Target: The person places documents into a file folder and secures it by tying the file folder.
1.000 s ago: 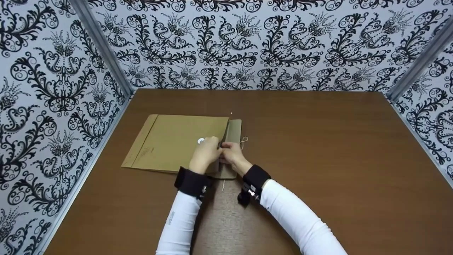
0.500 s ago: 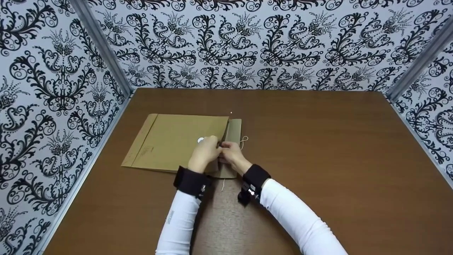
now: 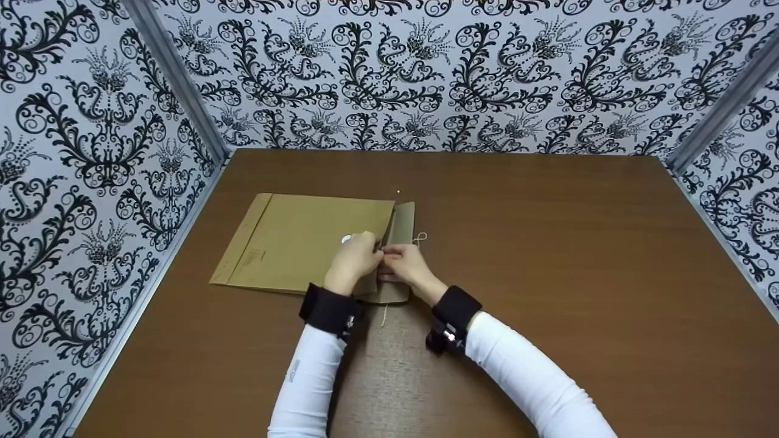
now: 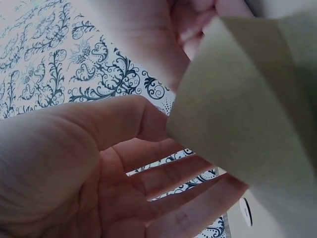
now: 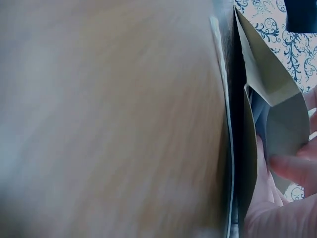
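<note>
A kraft-paper envelope [image 3: 304, 237] with a white round button [image 3: 346, 239] and a tie string [image 3: 420, 237] lies flat, its mouth toward the right. My left hand [image 3: 353, 261] pinches the upper layer's edge at the mouth; in the left wrist view, its thumb and fingers take the bent paper [image 4: 237, 99] between them. Right beside it, the fingertips of my right hand [image 3: 408, 266] meet at the same edge, above the flap [image 3: 400, 225]. The right wrist view shows the parted mouth [image 5: 290, 126] with fingers [image 5: 290, 168] at its wall; something bluish inside is unclear.
The brown wooden table [image 3: 548, 274] extends on all sides of the envelope. Patterned walls [image 3: 426, 73] close off the back and sides, with grey metal strips at the corners. A loose string end [image 3: 384, 315] hangs below the flap.
My right wrist and forearm have shifted slightly right, while the right fingertips stay at the envelope's mouth. The left hand and the envelope look almost still.
</note>
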{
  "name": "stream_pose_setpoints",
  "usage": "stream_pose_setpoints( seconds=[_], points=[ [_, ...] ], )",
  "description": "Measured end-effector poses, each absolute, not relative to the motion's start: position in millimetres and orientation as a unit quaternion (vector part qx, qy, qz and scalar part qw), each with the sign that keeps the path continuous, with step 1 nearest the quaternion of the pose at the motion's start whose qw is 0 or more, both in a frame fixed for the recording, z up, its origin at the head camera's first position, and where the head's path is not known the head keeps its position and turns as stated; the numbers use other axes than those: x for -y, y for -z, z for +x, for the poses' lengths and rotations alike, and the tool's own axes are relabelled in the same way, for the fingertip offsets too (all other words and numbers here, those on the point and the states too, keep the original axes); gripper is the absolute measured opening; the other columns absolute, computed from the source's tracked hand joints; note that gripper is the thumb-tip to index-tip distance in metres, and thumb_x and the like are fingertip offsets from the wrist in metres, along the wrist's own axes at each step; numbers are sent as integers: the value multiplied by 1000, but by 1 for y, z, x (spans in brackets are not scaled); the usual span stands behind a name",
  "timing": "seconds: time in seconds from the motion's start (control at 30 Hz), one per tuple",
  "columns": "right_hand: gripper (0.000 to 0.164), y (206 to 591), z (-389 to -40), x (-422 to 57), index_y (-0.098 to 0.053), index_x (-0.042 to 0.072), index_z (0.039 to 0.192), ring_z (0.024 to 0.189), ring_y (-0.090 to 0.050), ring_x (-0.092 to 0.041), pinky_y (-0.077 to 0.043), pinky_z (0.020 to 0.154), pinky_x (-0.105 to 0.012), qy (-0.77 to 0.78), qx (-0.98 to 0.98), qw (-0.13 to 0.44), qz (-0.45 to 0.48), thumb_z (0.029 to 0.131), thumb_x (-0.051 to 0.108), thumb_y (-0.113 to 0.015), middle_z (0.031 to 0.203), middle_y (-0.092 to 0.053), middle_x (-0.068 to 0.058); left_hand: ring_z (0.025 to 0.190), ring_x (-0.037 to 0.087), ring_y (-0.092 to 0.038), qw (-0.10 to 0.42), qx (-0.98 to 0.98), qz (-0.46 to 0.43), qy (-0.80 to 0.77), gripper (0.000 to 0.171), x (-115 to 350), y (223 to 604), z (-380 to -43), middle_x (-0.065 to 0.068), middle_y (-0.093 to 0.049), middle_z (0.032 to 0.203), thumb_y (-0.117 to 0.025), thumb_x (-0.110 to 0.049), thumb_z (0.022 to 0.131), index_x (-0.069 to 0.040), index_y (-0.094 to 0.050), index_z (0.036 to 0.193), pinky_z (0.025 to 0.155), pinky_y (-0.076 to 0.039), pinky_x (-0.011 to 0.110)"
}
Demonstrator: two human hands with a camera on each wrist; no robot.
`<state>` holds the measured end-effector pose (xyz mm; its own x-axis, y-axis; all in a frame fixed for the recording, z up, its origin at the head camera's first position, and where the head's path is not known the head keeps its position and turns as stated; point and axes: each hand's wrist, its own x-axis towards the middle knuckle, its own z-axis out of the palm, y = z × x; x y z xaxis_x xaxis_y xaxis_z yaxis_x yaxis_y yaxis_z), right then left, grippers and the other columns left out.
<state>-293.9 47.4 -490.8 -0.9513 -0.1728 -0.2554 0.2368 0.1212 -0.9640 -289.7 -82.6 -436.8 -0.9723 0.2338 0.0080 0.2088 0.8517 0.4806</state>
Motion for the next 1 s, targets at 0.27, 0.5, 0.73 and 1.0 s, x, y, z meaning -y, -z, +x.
stream_pose_setpoints(
  seconds=[0.27, 0.5, 0.73, 1.0],
  points=[
    [36, 487, -287, -69, -61, -14, 131, 75, -76, -9, -62, 70, -21, 663, -735, 140, -44, 99, 3, -60, 123, -68, -32, 76, 29, -65, 34, -963, 108, -243, 14, 80, 439, -290, 23, -76, 97, -63, -6, 92, 4, -71, 94, 64, -47, 36],
    [35, 483, -281, -81, -61, -16, 128, 73, -73, -6, -62, 68, -20, 660, -736, 133, -77, 99, 3, -62, 115, -70, -35, 89, 37, -73, 47, -965, 103, -238, 16, 77, 443, -291, 25, -76, 102, -63, -7, 92, 6, -71, 98, 73, -56, 45],
    [34, 480, -277, -90, -61, -17, 127, 73, -74, -5, -61, 70, -19, 677, -718, 139, -84, 99, 2, -62, 114, -72, -34, 93, 38, -74, 54, -969, 102, -218, 17, 72, 447, -290, 25, -76, 103, -64, -9, 94, 6, -70, 99, 80, -59, 49],
    [37, 476, -274, -104, -58, -19, 130, 77, -75, -6, -62, 74, -20, 686, -713, 123, -77, 100, 3, -60, 113, -74, -30, 96, 42, -74, 25, -974, 114, -195, 16, 67, 451, -287, 26, -76, 102, -66, -8, 92, 7, -71, 96, 81, -60, 52]
  ],
)
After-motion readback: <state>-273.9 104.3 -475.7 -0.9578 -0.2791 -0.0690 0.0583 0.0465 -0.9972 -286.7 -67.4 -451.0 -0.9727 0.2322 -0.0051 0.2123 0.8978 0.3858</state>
